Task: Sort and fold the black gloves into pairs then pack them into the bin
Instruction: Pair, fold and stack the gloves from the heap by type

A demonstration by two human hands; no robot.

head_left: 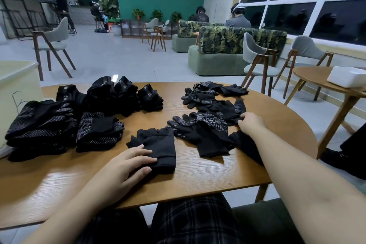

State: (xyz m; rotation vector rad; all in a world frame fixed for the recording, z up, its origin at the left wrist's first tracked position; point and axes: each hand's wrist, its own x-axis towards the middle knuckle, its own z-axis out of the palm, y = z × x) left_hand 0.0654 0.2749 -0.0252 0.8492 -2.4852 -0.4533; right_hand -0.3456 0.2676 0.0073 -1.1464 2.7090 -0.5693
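- Black plain glove [156, 147] lies mid-table, pressed under flat left hand [126, 161].
- Right hand [250, 123] pinches a loose glove [236, 114] from the unsorted pile [210, 103].
- Risk: all-black look-alike gloves, mismatched pairing likely.

Head cam looks fwd and down, close over the wooden table [198, 176], room beyond

Right hand [250, 123] fingertips hidden among loose gloves [208, 105], white bin [345, 77] cut by right edge, glove label lettering [104, 82] unreadable
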